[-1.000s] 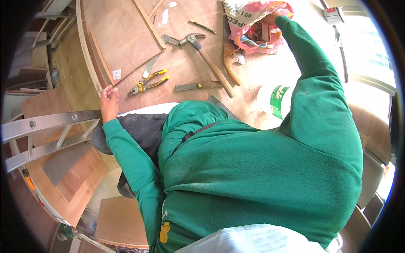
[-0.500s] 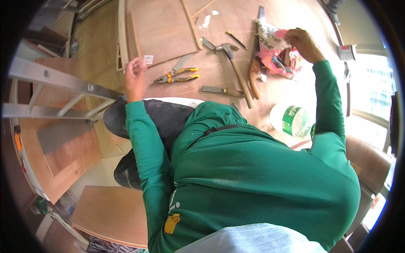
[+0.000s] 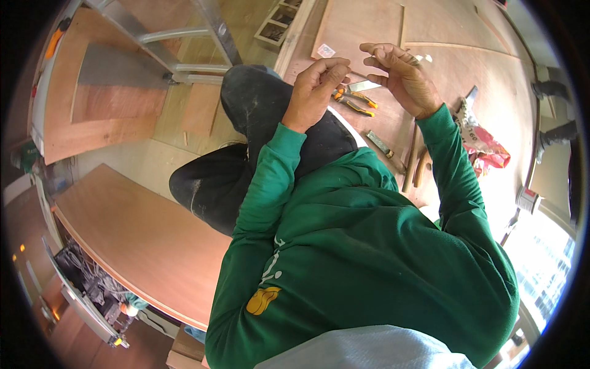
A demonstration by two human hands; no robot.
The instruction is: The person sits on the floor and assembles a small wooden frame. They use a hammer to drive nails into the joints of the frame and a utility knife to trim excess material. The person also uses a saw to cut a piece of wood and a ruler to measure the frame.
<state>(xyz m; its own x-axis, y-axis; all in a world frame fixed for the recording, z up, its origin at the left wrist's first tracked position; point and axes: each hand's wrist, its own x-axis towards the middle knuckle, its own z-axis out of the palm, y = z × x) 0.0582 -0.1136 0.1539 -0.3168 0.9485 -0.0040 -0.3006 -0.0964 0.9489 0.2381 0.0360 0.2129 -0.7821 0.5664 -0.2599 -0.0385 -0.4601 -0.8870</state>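
My left hand (image 3: 316,92) is raised above the wooden work surface, thumb and fingers pinched together. Close by on the right, my right hand (image 3: 405,80) is turned partly palm-up, its thumb against curled fingers. Anything in either pinch is too small to make out. Beneath and between the hands lie pliers (image 3: 359,109) with yellow-and-black handles. A square paper label (image 3: 326,50) rests on a plywood panel (image 3: 365,24) beyond my left hand. Nearer my body are a chisel-like tool (image 3: 381,144), a hammer handle (image 3: 410,169) and a saw's wooden grip (image 3: 423,169), partly behind my right sleeve.
A pink-and-white plastic bag (image 3: 482,147) lies right of my right forearm. An aluminium ladder (image 3: 178,34) stands at the far left. A large wooden board (image 3: 141,240) is at lower left, beside a container of cables (image 3: 92,286). A can (image 3: 527,198) stands at the right.
My right hand has left the plastic bag and come left, close to my left hand. The view has swung left, and my left hand is now pinched over the work surface.
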